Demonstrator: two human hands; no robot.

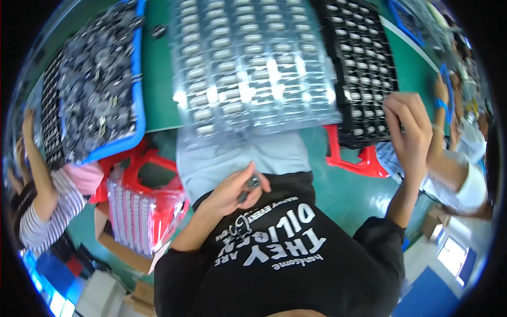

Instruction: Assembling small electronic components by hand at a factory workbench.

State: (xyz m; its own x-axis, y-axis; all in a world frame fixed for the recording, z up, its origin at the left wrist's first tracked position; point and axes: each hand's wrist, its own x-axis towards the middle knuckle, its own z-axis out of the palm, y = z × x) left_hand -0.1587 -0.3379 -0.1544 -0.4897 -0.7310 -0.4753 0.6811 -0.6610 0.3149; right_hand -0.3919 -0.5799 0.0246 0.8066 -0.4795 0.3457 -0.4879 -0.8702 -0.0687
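Left hand (232,191) holds dark parts (253,183) mid-frame; right hand (411,127) curls, contents unclear. Upper-centre clear tray (322,115) looks part-filled, lower-right cells apparently left.

The left hand (237,191) holds a small dark part (253,183) short of the green tabletop's (158,90) near edge, which a clear tray (285,119) and a black tray (347,136) overhang. The blurred right hand (411,127), its grip hard to tell, is just beside the black tray.
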